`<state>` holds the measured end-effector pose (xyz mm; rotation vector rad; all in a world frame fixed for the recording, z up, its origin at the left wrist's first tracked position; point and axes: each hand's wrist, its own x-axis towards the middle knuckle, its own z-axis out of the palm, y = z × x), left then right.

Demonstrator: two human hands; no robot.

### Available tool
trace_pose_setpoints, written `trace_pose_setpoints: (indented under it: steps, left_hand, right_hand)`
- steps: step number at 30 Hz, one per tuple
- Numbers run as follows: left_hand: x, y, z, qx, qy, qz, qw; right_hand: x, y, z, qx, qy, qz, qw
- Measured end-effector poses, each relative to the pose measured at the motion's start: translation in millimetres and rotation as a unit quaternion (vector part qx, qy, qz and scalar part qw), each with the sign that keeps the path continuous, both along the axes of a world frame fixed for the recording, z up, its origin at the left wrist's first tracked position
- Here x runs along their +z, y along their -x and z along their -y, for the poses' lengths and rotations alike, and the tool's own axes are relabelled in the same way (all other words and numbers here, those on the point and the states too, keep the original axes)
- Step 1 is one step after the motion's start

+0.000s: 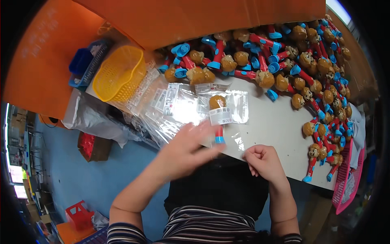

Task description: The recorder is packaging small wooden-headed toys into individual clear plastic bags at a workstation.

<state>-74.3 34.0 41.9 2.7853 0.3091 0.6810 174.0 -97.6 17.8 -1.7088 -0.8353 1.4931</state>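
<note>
A clear plastic bag lies near the table's front edge, with a toy figure inside it. The figure has a brown head, a red body and blue feet, and a white label covers its middle. My left hand, smeared by motion, hovers over the bag's left side with fingers stretched out and apart, holding nothing. At the bag's lower right corner, my right hand is closed, thumb against curled fingers; it seems to pinch the film, though the fingertips are partly hidden.
Loose toy figures are heaped along the back and right of the table. Flat clear bags overlap at left, below a yellow basket and a blue basket. A pink basket stands at the right edge; orange board rises behind.
</note>
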Motion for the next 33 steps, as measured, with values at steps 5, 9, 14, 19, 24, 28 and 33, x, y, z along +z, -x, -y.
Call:
trace_pose_setpoints:
  steps: [5,9,14,19,24,28,33]
  left_hand:
    - [-43.8,-9.1,21.9,0.046,0.038,-0.019,0.998]
    - [-57.3,-9.7,34.7,0.043,0.056,-0.028,0.997]
    - [-70.5,-7.6,42.2,0.077,0.011,0.013,0.997]
    - [-80.8,-13.5,45.6,0.079,0.006,0.063,0.995]
    - [-72.6,-11.2,50.2,0.059,-0.016,0.056,0.997]
    - [-80.4,-7.4,50.4,0.047,-0.014,0.096,0.994]
    - [-86.2,-6.8,54.4,0.063,0.021,0.156,0.986]
  right_hand:
    - [3.0,-0.2,11.7,0.000,-0.098,0.134,0.986]
    - [-9.3,-10.9,18.5,0.081,-0.312,0.382,0.866]
    - [-3.6,-14.0,9.2,0.217,-0.402,0.436,0.775]
    - [-8.0,-10.6,1.2,0.250,-0.426,0.426,0.758]
    - [-23.2,-14.9,1.1,0.253,-0.473,0.421,0.731]
    - [-20.7,-14.7,0.5,0.234,-0.481,0.417,0.735]
    - [-19.0,-18.1,7.2,0.181,-0.434,0.328,0.819]
